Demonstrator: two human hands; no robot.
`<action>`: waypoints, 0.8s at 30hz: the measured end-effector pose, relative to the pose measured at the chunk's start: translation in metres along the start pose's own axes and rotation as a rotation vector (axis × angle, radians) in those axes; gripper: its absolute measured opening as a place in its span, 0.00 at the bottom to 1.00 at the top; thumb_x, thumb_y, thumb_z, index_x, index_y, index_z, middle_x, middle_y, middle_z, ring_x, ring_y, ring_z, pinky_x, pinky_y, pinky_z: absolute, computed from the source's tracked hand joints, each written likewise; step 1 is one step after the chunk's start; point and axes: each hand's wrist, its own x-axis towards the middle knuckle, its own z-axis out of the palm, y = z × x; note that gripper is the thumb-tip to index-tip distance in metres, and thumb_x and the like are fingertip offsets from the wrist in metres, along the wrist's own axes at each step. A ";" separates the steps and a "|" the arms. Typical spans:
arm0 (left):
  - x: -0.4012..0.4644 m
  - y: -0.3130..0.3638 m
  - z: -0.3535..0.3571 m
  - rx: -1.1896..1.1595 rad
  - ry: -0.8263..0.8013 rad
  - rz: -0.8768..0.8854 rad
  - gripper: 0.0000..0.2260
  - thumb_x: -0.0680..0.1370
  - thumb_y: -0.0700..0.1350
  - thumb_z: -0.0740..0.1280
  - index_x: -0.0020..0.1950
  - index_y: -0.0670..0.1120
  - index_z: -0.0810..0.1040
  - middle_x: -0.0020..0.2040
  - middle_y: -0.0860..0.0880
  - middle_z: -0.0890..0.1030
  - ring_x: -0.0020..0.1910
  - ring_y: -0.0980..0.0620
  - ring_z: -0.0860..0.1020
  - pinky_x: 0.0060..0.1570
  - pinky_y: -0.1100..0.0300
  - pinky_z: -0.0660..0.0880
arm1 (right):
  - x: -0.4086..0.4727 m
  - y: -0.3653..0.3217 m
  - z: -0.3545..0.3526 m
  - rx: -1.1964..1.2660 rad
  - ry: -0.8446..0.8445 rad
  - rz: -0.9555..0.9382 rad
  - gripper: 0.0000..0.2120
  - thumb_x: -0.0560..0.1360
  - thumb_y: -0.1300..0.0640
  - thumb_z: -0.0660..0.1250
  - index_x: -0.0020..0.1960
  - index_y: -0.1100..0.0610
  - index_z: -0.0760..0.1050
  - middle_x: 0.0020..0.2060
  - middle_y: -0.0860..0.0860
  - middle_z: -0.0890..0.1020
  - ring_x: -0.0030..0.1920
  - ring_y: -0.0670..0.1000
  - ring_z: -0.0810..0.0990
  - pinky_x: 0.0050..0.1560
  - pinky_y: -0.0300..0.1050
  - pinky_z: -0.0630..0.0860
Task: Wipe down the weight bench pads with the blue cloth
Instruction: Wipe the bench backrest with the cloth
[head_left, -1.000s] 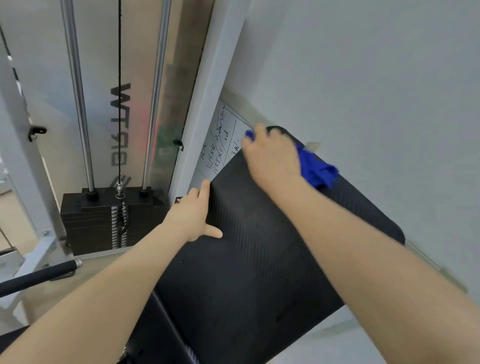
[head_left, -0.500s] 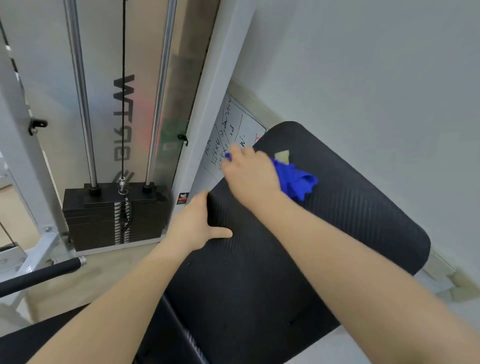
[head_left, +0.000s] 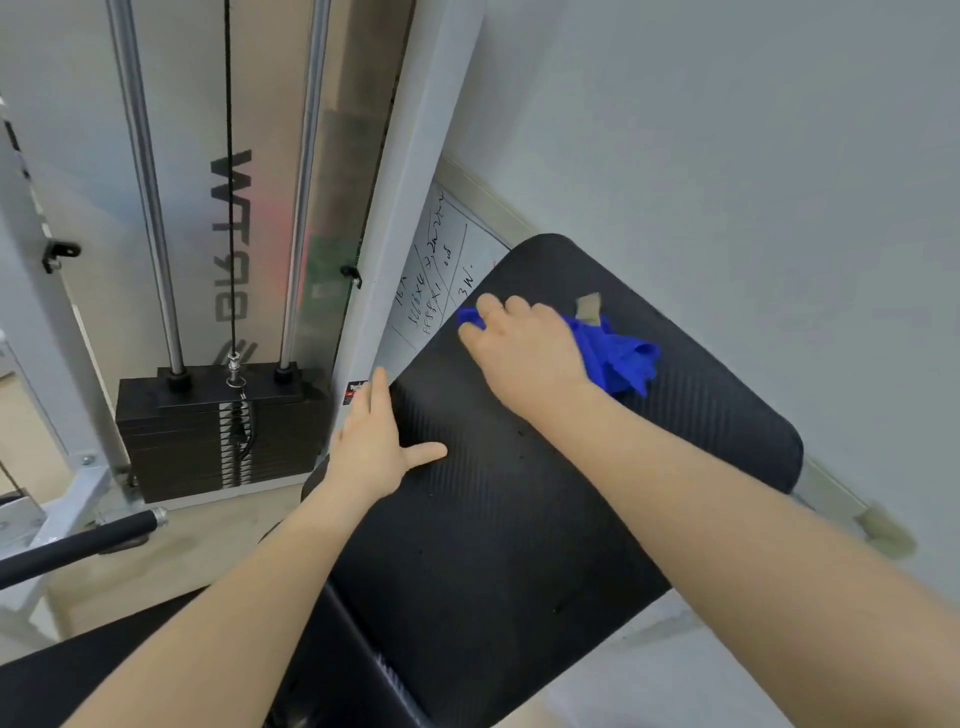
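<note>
A black ribbed bench pad (head_left: 519, 519) fills the middle of the head view, tilted up toward the wall. My right hand (head_left: 524, 353) presses a bunched blue cloth (head_left: 618, 358) against the pad's upper part, near its left edge; the cloth sticks out on both sides of the hand. My left hand (head_left: 376, 441) grips the pad's left edge, fingers over the side and thumb flat on the top surface. A small tan torn patch (head_left: 589, 305) shows on the pad just above the cloth.
A black weight stack (head_left: 218, 431) with two chrome guide rods (head_left: 145, 182) and a cable stands at the left. A white upright post (head_left: 410, 208) and a whiteboard with handwriting (head_left: 436, 275) sit behind the pad. A black padded bar (head_left: 78, 545) juts in at lower left. Grey wall on the right.
My right hand with the cloth has slid down and left along the pad's upper part, and the view shifted, showing more of the pad. The left hand stays on the pad's edge.
</note>
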 end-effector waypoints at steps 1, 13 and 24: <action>-0.002 0.002 0.000 0.062 0.013 0.000 0.49 0.69 0.58 0.71 0.76 0.45 0.41 0.77 0.44 0.51 0.75 0.44 0.55 0.70 0.45 0.60 | 0.001 0.020 -0.006 -0.005 0.034 0.100 0.14 0.75 0.65 0.56 0.59 0.59 0.71 0.57 0.58 0.71 0.47 0.58 0.73 0.38 0.48 0.62; -0.030 0.014 -0.009 0.309 0.032 0.287 0.39 0.72 0.54 0.69 0.76 0.46 0.51 0.75 0.48 0.56 0.71 0.48 0.63 0.66 0.54 0.65 | -0.042 -0.052 0.026 0.156 -0.086 0.105 0.15 0.73 0.60 0.63 0.60 0.57 0.71 0.55 0.57 0.74 0.43 0.54 0.75 0.37 0.45 0.63; -0.049 0.024 0.015 0.335 -0.145 0.230 0.61 0.60 0.65 0.74 0.75 0.43 0.36 0.75 0.38 0.36 0.76 0.41 0.42 0.74 0.48 0.50 | -0.049 -0.001 0.024 0.085 0.280 0.409 0.11 0.57 0.64 0.73 0.38 0.57 0.77 0.34 0.56 0.77 0.23 0.53 0.67 0.27 0.42 0.57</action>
